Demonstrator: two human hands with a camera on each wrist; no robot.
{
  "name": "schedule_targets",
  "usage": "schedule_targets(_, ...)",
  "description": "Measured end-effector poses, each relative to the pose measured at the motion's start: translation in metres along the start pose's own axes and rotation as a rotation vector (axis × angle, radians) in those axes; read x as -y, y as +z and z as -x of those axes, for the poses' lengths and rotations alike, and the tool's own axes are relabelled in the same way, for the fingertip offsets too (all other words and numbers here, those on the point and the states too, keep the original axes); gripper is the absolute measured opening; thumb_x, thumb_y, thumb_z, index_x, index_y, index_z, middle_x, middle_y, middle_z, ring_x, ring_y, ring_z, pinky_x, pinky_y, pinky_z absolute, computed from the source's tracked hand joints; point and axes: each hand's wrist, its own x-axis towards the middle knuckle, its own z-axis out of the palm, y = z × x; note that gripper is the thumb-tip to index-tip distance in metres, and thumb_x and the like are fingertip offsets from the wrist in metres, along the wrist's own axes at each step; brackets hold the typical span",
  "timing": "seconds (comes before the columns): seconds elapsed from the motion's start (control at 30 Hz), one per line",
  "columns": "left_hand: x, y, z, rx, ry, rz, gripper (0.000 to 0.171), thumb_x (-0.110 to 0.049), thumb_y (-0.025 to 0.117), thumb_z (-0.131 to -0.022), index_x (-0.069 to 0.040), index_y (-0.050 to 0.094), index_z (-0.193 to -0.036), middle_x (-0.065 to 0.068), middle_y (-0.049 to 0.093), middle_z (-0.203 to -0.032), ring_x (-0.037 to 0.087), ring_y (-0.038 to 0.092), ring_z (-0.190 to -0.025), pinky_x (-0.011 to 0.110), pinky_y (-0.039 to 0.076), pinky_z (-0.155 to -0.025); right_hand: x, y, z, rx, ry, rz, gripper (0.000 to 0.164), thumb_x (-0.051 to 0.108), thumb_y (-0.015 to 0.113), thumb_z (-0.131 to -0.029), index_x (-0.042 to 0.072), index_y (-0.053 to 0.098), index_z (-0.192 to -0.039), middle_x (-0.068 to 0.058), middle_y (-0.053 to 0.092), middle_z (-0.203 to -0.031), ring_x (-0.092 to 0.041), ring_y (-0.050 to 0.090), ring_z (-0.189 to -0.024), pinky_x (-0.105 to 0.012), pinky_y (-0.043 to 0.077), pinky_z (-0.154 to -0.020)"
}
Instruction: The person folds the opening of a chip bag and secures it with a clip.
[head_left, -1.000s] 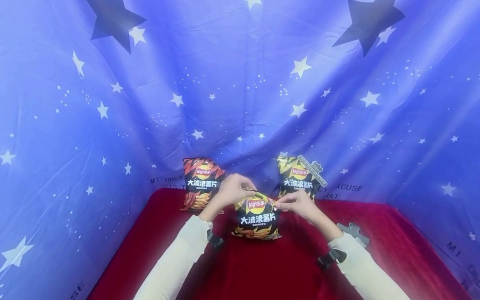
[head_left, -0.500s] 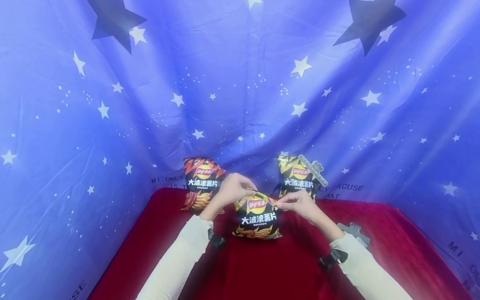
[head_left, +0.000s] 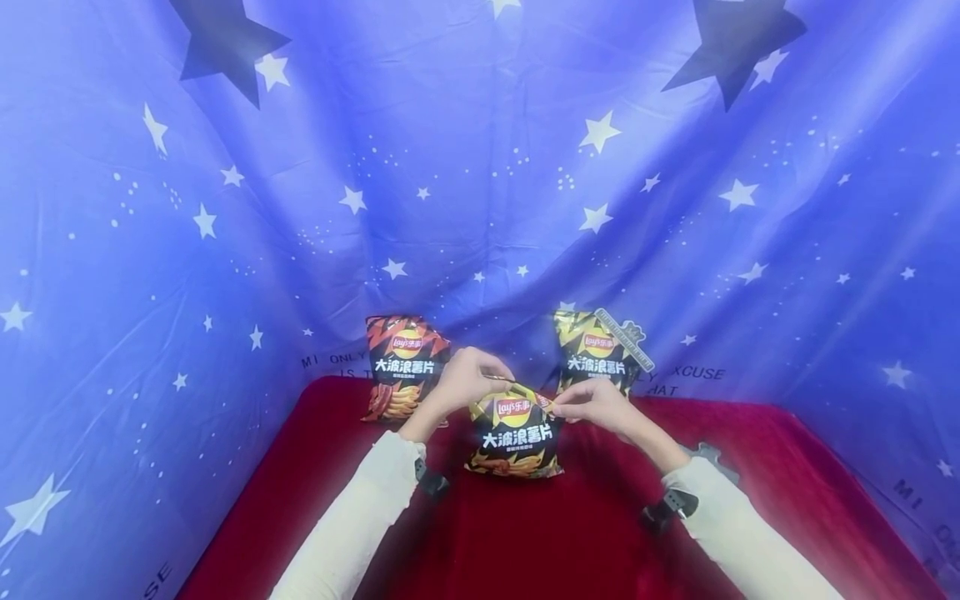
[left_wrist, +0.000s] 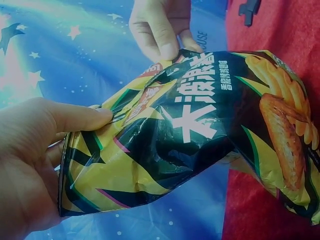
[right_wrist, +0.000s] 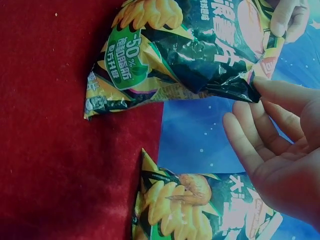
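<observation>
A yellow-and-black bag of potato chips stands on the red cloth in the middle, its top edge folded over. My left hand pinches the folded top on the left side, with the thumb across the front in the left wrist view. The top right corner is pinched by my right hand. In the right wrist view, thumb and forefinger of that right hand meet at the corner, and the other fingers stand loosely away from the bag.
Behind on the left stands a red-and-black chip bag. A yellow-and-black chip bag stands at the back right, a silvery clip across its top corner. Another clip lies partly hidden behind my right forearm. Blue star-patterned cloth surrounds the table.
My right forearm has shifted slightly to the right, covering more of the clip on the table. Both hands keep their pinch on the bag's top.
</observation>
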Motion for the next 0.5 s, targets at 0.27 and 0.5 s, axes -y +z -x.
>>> schedule_targets(0.27, 0.000, 0.001, 0.002, -0.006, 0.008, 0.001, 0.007, -0.015, 0.080, -0.086, -0.015, 0.083, -0.093, -0.002, 0.080, -0.092, 0.016, 0.073, -0.094, 0.033, 0.057, -0.087, 0.011, -0.015, 0.004, 0.043, 0.030, 0.044, 0.036, 0.019, 0.076, -0.091, -0.006, 0.070, -0.117, -0.017, 0.077, -0.101, -0.021, 0.073, -0.084, -0.035, 0.063, -0.078)
schedule_targets(0.5, 0.003, 0.003, 0.002, -0.017, 0.025, -0.009, 0.008, -0.016, 0.081, -0.086, -0.016, 0.083, -0.093, -0.003, 0.080, -0.094, 0.016, 0.073, -0.096, 0.032, 0.057, -0.089, 0.015, -0.048, 0.010, -0.025, 0.013, 0.174, 0.034, 0.019, 0.070, -0.096, -0.007, 0.070, -0.117, -0.021, 0.076, -0.107, -0.016, 0.073, -0.085, -0.033, 0.062, -0.079)
